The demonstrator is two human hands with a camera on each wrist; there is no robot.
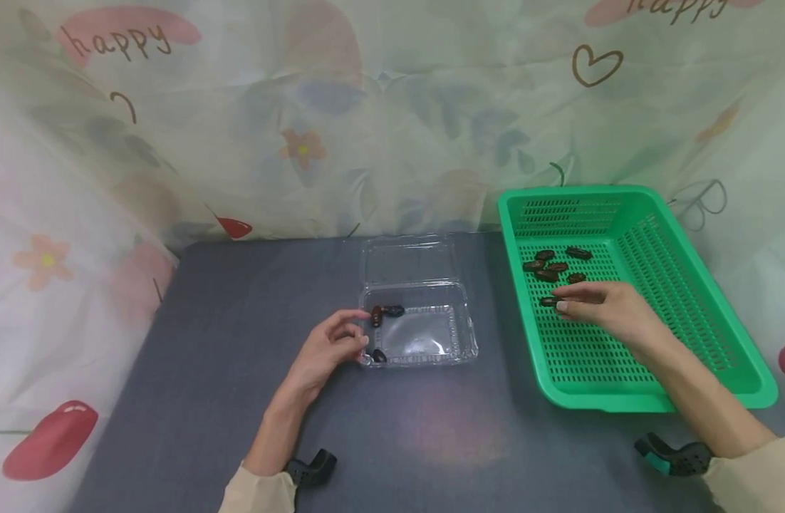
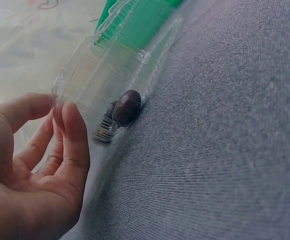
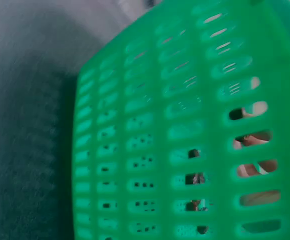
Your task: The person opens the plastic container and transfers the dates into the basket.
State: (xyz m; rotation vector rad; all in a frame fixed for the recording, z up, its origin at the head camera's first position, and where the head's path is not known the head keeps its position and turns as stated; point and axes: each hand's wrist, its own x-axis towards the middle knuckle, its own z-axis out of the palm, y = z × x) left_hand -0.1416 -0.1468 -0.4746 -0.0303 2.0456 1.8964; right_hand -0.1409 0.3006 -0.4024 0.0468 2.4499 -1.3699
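Observation:
A clear plastic box stands on the grey table with its lid folded back. Inside its left part lie dark brown dates, two near the back and one at the front corner. My left hand pinches the box's left rim between thumb and fingertips, seen close in the left wrist view. On the right, my right hand reaches into a green basket and pinches a date by its end. Whether that date is off the basket floor I cannot tell. The basket wall mostly hides the right hand in the right wrist view.
Several more dates lie in the back left part of the basket. A flowered curtain hangs behind the grey table. Each wrist wears a dark band mount.

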